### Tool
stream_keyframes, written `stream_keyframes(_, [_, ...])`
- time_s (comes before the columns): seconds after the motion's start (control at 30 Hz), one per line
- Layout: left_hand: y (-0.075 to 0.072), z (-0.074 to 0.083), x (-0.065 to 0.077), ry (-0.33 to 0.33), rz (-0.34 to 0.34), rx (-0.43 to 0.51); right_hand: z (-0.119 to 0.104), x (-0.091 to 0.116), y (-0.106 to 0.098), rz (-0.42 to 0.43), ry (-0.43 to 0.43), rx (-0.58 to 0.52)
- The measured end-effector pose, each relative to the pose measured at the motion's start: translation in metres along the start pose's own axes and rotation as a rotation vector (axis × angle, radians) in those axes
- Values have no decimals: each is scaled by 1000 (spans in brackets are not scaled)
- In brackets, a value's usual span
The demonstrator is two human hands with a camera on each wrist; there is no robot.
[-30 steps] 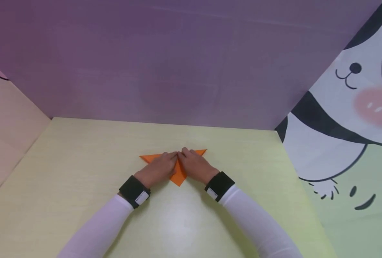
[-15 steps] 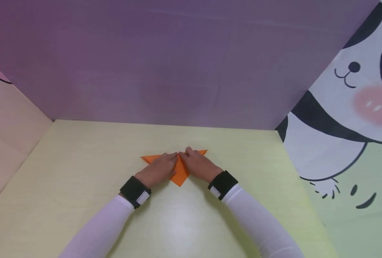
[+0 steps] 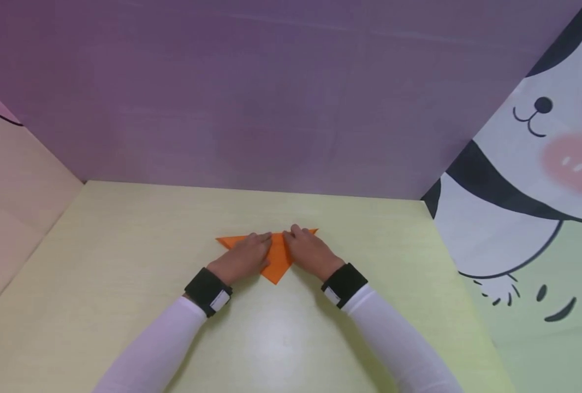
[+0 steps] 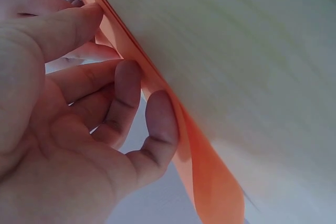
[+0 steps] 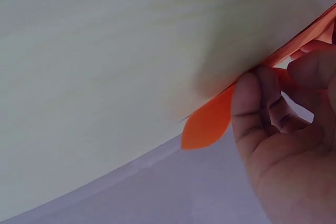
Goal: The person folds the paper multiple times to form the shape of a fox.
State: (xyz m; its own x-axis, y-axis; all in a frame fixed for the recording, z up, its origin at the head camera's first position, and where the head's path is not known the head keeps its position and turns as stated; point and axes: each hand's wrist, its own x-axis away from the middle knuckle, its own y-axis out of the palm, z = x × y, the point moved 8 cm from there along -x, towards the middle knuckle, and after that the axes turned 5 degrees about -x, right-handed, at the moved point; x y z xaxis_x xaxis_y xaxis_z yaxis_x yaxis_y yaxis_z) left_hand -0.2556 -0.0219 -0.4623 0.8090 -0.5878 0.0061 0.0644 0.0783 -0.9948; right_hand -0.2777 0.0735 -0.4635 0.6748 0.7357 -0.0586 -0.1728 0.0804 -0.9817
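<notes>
A folded orange sheet of paper lies on the table in the head view, with two side points and a point toward the person. My left hand presses its left half, the thumb and bent fingertips touching the paper along its length in the left wrist view. On the right half, my right hand presses with its fingertips near the far edge. Between the hands the middle of the paper is bare. In the right wrist view a loose orange corner sticks out past the fingers. Parts of the paper are hidden beneath both hands.
The pale yellow table reaches back to a purple wall panel. A pinkish wall bounds the left side. To the right stands a wall with a panda picture. Black bands wrap both wrists.
My right hand has slid to the right along the paper, away from my left hand, widening the bare orange part between them. My left hand has stayed nearly in place on the paper.
</notes>
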Motion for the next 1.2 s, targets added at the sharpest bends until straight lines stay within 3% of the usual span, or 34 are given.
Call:
stream_keyframes(0.5, [0, 2, 0, 10, 18, 2, 28, 15, 8, -18, 86, -119])
stream_keyframes(0.7, [0, -1, 1, -23, 9, 56, 35, 21, 4, 24, 81, -108])
stream_keyframes(0.97, [1, -2, 1, -6, 16, 26, 51, 31, 7, 4, 137, -136])
stream_keyframes(1.2, [2, -4, 1, -26, -6, 38, 63, 39, 3, 15, 139, -87])
